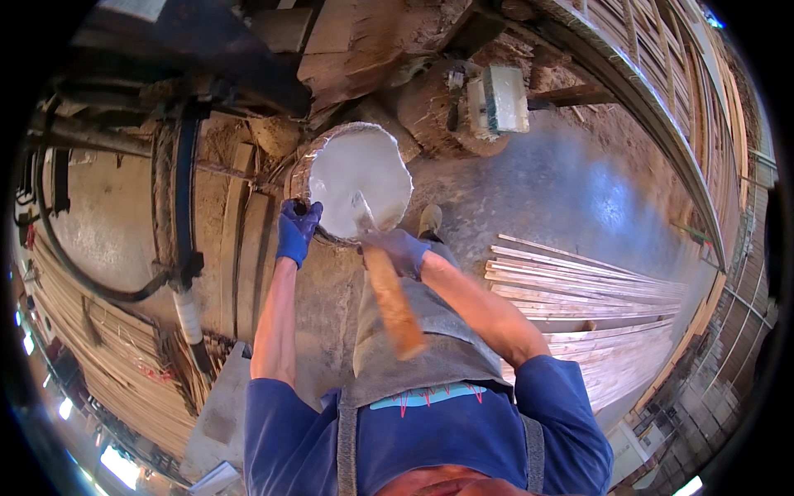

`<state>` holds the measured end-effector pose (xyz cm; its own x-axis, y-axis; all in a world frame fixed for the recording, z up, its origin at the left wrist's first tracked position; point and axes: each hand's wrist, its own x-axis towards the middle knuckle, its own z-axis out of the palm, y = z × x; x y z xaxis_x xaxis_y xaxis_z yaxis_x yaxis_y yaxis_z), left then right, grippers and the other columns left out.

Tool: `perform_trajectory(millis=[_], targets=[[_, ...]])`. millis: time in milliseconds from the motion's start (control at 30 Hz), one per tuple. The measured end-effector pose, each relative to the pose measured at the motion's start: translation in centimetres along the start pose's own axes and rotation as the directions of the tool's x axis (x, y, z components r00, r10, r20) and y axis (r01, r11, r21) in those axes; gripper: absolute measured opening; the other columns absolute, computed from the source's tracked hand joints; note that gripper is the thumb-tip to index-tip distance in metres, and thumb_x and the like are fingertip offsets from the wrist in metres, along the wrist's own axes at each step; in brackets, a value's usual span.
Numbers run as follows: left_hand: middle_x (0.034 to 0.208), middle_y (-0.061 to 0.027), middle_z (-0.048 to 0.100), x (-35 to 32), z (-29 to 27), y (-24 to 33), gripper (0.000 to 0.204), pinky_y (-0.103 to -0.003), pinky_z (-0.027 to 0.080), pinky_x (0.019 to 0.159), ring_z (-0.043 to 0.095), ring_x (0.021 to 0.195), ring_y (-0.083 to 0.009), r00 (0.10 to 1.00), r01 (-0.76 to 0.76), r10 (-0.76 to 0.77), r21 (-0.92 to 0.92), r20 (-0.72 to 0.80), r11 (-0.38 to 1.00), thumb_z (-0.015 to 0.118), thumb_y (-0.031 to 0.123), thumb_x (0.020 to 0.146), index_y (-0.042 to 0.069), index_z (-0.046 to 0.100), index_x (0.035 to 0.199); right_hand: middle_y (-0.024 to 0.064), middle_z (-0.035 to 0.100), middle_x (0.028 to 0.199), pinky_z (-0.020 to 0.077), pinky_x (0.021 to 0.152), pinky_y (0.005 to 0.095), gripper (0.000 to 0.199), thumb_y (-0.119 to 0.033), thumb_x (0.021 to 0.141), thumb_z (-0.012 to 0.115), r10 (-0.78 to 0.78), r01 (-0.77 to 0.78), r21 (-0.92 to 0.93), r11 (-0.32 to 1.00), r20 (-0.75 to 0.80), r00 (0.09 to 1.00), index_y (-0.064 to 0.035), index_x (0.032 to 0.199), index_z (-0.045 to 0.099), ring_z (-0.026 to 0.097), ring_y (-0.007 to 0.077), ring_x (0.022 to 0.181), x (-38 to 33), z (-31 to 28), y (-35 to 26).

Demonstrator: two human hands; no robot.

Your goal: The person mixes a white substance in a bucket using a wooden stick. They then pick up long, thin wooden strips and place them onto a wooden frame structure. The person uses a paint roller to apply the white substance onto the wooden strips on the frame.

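Note:
A round container (310,161) holds thick white liquid (360,178) and stands on the floor in front of me. My left hand (296,231), in a blue glove, grips the container's near left rim. My right hand (401,250), also gloved in blue, is closed around a long wooden handle (393,306) whose lower end dips into the white liquid. The handle's free end points back toward my grey apron. The tool's tip is hidden in the liquid.
A stack of pale wooden slats (579,285) lies on the floor to my right. Planks and a black hose (78,264) are at the left. A white box (500,99) sits on a stump beyond the container. Slatted frames (662,74) line the far right.

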<state>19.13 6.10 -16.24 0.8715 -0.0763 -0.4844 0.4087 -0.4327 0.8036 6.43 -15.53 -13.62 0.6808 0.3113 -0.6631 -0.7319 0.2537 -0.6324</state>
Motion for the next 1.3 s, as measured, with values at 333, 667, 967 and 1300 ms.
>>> perform_trajectory(millis=[333,667,967,1300], targets=[[0.093,-0.0092,0.067,16.2,7.6,-9.8,0.022,-0.034,0.049,0.069,0.061,0.083,-0.0210,0.939,0.132,-0.122,-0.008,0.321,0.991,0.064,0.023,0.088,0.003,0.065,0.097,0.0092,0.068,0.085,0.0499,0.059,0.0260,0.050,-0.048,0.092,0.058,0.214,-0.178,0.308,0.935,-0.087,0.973,-0.0053,0.117,0.063,0.062,0.0131,0.066,-2.9,-2.9,-4.8],[0.101,-0.0232,0.068,12.0,11.9,-10.8,0.047,-0.044,0.050,0.084,0.064,0.097,-0.0388,0.955,-0.128,-0.032,0.505,0.296,0.854,0.064,0.043,0.085,0.002,0.063,0.108,0.0099,0.069,0.080,0.0516,0.053,0.0281,0.026,-0.031,0.094,0.060,0.582,-0.300,0.570,0.765,-0.414,0.699,-0.0077,0.104,0.065,0.064,0.0157,0.060,-11.5,-9.0,11.6],[0.138,-0.0310,0.045,18.0,14.3,-3.1,0.107,-0.041,0.037,0.108,0.045,0.130,-0.0391,0.974,0.227,-0.197,0.528,-0.114,0.818,0.066,0.068,0.071,-0.011,0.038,0.138,0.0120,0.070,0.084,0.0483,0.052,0.0334,0.026,-0.031,0.093,0.058,-0.018,-0.224,-0.364,0.904,-0.558,0.830,-0.0100,0.106,0.065,0.065,0.0226,0.062,-5.0,-15.5,11.0],[0.096,-0.0138,0.068,21.3,14.4,-8.3,0.037,-0.034,0.052,0.065,0.064,0.075,-0.0194,0.929,0.342,-0.353,0.104,0.114,0.934,0.066,0.013,0.080,-0.004,0.060,0.113,0.0241,0.060,0.119,0.0490,0.092,0.0470,0.057,-0.047,0.087,0.056,-0.373,-0.595,-0.705,0.386,-0.709,0.599,-0.0054,0.126,0.054,0.060,0.0375,0.111,14.4,-30.6,-7.5]])
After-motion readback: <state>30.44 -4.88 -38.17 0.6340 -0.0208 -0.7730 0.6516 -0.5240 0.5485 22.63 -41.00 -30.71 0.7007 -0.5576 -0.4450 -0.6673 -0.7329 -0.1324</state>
